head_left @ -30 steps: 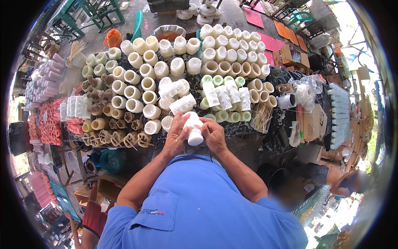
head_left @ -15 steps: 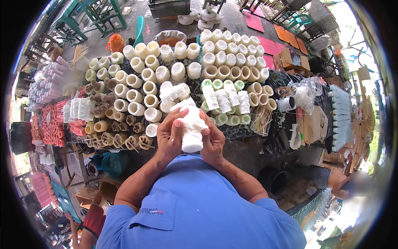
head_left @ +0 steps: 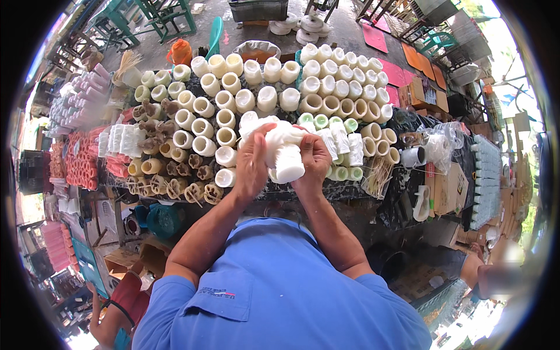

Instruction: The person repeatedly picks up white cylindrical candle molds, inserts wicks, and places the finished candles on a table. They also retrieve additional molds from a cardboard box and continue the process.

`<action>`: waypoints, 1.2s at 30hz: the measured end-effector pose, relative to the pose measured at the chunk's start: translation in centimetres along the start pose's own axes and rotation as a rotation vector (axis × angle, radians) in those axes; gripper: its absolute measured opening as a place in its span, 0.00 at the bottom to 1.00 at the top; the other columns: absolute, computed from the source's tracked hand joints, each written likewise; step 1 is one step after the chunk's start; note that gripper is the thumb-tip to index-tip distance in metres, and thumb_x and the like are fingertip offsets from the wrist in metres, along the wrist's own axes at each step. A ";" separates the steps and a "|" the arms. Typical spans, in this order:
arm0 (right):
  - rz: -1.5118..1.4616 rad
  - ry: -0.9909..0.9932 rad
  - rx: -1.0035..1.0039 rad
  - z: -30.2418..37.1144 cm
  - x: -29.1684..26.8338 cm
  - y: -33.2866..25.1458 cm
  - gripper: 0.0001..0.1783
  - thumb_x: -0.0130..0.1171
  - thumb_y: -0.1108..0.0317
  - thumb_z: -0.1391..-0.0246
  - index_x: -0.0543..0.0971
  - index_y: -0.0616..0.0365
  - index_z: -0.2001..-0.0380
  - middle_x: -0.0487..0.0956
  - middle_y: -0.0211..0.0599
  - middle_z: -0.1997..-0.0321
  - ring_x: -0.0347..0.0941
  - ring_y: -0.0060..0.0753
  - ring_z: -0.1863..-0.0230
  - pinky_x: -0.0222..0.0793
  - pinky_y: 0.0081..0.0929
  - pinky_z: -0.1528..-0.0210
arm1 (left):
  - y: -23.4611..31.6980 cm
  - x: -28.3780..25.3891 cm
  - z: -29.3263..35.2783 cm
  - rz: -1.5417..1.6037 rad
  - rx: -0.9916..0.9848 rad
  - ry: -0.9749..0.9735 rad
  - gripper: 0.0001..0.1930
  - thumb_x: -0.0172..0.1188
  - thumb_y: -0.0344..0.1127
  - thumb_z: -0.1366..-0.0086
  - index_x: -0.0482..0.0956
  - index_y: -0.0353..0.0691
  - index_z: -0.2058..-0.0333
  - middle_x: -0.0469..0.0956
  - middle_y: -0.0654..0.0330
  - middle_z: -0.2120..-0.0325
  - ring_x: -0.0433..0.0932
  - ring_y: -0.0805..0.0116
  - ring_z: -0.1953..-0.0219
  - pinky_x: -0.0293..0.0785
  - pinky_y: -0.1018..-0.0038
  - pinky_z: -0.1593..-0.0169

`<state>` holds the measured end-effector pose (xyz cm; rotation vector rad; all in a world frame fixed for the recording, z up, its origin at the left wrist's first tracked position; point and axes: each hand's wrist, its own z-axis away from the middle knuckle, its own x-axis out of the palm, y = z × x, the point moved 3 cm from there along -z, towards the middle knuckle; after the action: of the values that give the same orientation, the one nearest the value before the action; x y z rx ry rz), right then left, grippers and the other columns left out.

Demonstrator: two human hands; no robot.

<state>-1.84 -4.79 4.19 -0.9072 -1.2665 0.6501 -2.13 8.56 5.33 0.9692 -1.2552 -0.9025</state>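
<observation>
Above the table's near edge, a white pillar candle is held between both of my hands, its round flat end tilted toward me. My left hand presses along its left side, fingers pointing away from me. My right hand grips the right side with bent fingers. A bulky white part, sculpted or wrapped, lies between the hands at the candle's far end; I cannot tell which. Just beyond are white relief-carved candles lying over green-white cups. Left of my hands stand rows of cream hollow wax cups.
Brown flower-shaped wax pieces and pink tubes fill the left. At right are a bundle of thin sticks, a white mug, cardboard and stacked clear glasses. Other people are at the lower left and lower right.
Both hands have moved away from me with the candle, farther over the table. My left fingers have straightened along its side. The whole view has shifted slightly.
</observation>
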 end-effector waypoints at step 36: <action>0.070 -0.303 0.066 2.6 1.6 2.3 0.37 0.63 0.56 0.29 0.65 0.69 0.28 0.78 0.41 0.37 0.75 0.26 0.40 0.71 0.25 0.36 | 0.9 -3.5 -1.3 0.214 -0.255 0.101 0.22 0.50 0.50 0.17 0.82 0.34 0.53 0.85 0.62 0.67 0.82 0.78 0.71 0.81 0.77 0.66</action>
<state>-3.93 -1.75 3.16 -0.8223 -1.4768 0.9047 -1.13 12.26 4.91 0.6571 -1.1036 -0.8121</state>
